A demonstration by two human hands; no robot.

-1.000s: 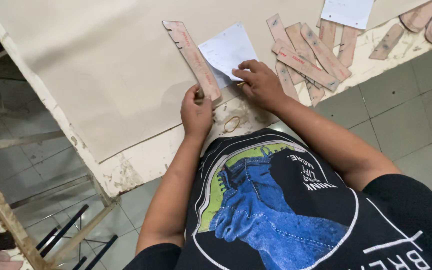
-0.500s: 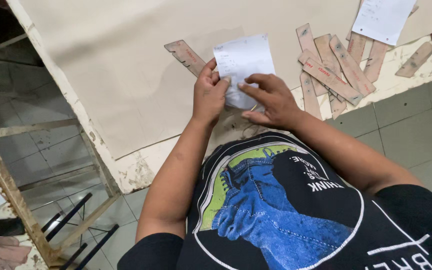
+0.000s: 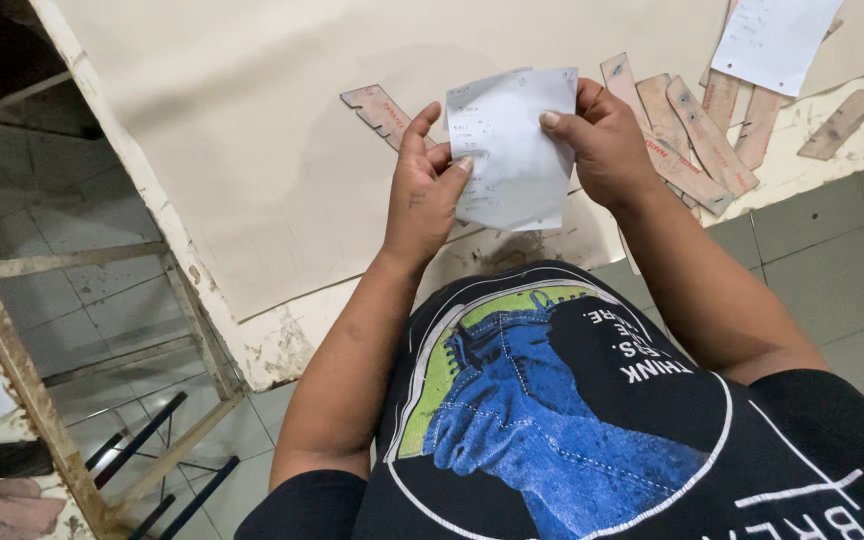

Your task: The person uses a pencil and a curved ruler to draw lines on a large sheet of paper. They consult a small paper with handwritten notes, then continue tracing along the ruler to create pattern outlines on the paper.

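Grey floor tiles (image 3: 832, 250) spread below and to the right of a worn table (image 3: 282, 340) whose edge is chipped and stained. Over most of the table lies a large sheet of beige material (image 3: 252, 130), smooth and flat, running off the far edge of the head view.

Near the middle, both hands hold up a slip of white paper (image 3: 512, 150) with faint writing on it, raised a little above the table. Its left edge sits in the grip of the left hand (image 3: 422, 190), thumb and fingers closed on the paper. Its upper right corner is in the grip of the right hand (image 3: 607, 140), thumb on the front and fingers behind, likewise closed on the paper.

Just behind the left hand a notched cardboard strip (image 3: 377, 108) lies on the beige sheet. To the right, behind the right hand, several long cardboard pattern pieces (image 3: 692, 125) lie fanned and overlapping. Farther right and far, another white sheet (image 3: 772, 40) rests on top of them.

At the near edge shows the person's black shirt (image 3: 572, 420) with a blue and green round print. To the left stands a bare wooden frame (image 3: 72, 380) over the floor.
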